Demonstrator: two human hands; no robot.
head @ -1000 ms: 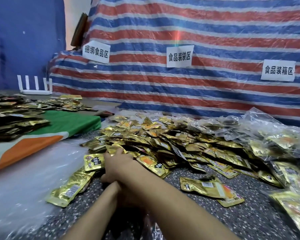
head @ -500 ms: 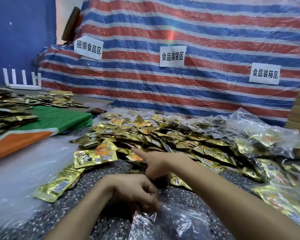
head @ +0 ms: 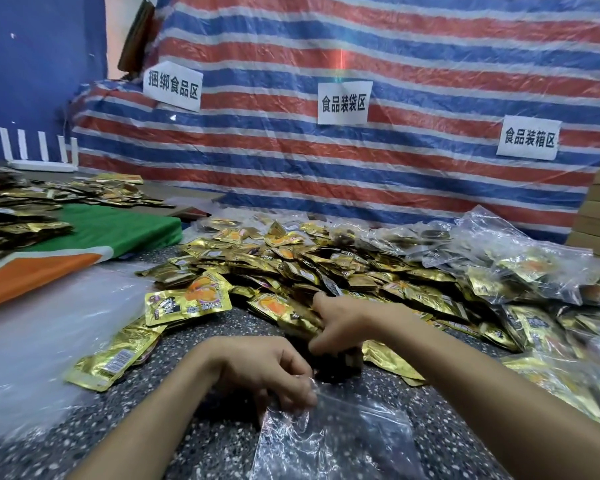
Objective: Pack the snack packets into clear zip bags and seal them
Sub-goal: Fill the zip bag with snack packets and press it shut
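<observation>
- The clear zip bag [head: 333,441] lies limp and crumpled at the near edge of the speckled desk [head: 215,445]. The left hand [head: 267,372] pinches its upper rim between curled fingers. With only one side of the mouth held, the opening could collapse shut, and packets pushed at it would skid off the film instead of going in.
- Just beyond it, the right hand [head: 343,327] is clenched around a small bunch of gold snack packets [head: 291,315] at the near fringe of the pile. The foil looks slick; a loose grasp could shed one or two onto the desk short of the bag.
- Dragging that bunch out may pull neighbouring packets with it, such as the large gold packet [head: 187,299] lying loose to the left, scattering them toward the near-left plastic sheet [head: 39,341].
- The main pile of packets [head: 326,261] fills the middle of the desk. Filled bags [head: 520,258] rest against it toward the far right corner, so unpacked and packed stock could mix and miscounts follow.
- An overfilled bag might not zip closed.
</observation>
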